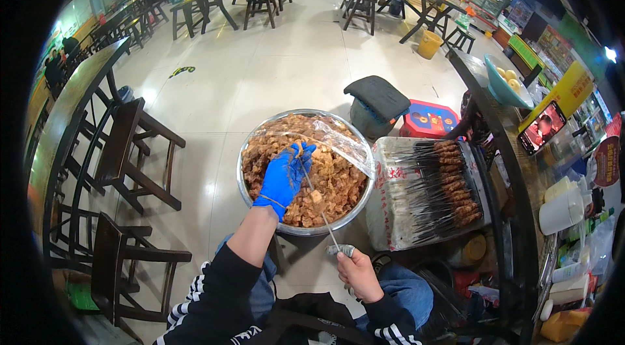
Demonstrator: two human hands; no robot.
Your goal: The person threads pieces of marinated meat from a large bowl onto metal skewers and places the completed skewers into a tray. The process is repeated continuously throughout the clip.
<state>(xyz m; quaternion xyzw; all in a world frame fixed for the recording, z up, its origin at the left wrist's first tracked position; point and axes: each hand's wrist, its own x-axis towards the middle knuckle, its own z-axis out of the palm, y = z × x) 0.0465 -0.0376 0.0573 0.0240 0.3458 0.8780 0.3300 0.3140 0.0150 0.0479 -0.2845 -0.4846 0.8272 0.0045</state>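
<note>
My left hand [285, 178], in a blue glove with a band at the wrist, is over a large metal basin [240, 183] heaped with chopped meat [337, 193]. Its fingers pinch a piece of meat around the upper end of a thin metal skewer [332, 234]. Bare apart from a grey wrapping on a finger, my right hand [359, 272] grips the skewer's lower end in front of the basin. A pale chunk lies along the shaft; whether it is threaded on, I cannot tell. Clear plastic film [342, 142] partly covers the meat at the far right.
Finished meat skewers [451, 183] lie in a row on a white box [385, 208] to the right. Behind it stand a red and blue box [429, 118] and a dark-covered bucket [376, 100]. A cluttered counter [527, 179] runs along the right; wooden stools [122, 149] stand left.
</note>
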